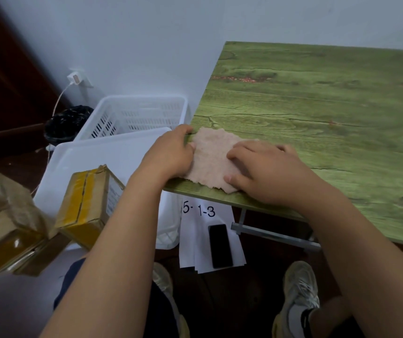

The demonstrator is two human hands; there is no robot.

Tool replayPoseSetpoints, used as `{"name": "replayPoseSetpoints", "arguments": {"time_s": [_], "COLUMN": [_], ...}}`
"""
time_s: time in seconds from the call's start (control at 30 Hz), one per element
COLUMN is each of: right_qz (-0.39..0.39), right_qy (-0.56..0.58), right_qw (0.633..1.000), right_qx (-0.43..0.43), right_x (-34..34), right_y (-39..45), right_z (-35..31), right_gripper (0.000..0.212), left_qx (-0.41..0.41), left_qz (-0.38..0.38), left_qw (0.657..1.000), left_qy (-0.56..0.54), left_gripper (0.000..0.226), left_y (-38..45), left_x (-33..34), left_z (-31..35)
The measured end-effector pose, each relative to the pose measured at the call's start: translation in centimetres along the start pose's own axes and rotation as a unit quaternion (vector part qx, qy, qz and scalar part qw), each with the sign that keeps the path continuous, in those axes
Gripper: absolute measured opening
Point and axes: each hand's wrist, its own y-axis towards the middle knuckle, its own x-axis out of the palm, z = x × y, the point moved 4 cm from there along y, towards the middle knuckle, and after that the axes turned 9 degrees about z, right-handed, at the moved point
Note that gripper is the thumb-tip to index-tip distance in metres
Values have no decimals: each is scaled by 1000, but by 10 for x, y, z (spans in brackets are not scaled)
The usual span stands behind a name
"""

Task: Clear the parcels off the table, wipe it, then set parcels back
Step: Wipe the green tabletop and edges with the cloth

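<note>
Taped cardboard parcels (5,230) sit stacked at far left, one yellow-taped parcel (89,206) resting on a white bin's lid (102,154); the left hand (171,152) pinches the edge of a pink cloth (211,157) at the green table's (317,113) near-left corner; the right hand (266,169) presses flat, fingers spread, on the cloth; a black phone (220,246) lies on papers below.

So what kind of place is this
Probably a small parcel-sorting corner in a plain room: taped cardboard parcels stacked beside white plastic crates, and a folding green table.
</note>
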Motion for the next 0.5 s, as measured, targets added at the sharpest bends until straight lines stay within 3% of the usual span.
{"name": "replayPoseSetpoints", "arguments": {"time_s": [0.13, 0.4, 0.5], "right_qz": [-67, -72, -53], "right_qy": [-9, -36, -25], "right_qw": [997, 996, 998], "right_qx": [34, 38, 2], "right_x": [6, 9, 2], "right_y": [4, 1, -5], "right_z": [9, 0, -7], "right_gripper": [70, 95, 90], "left_qx": [-5, -3, 0], "left_qz": [20, 26, 25], "left_qw": [1000, 1000, 1000], "left_qy": [14, -1, -3], "left_gripper": [47, 60, 58], "left_y": [1, 2, 3], "left_x": [2, 2, 0], "left_z": [-2, -5, -8]}}
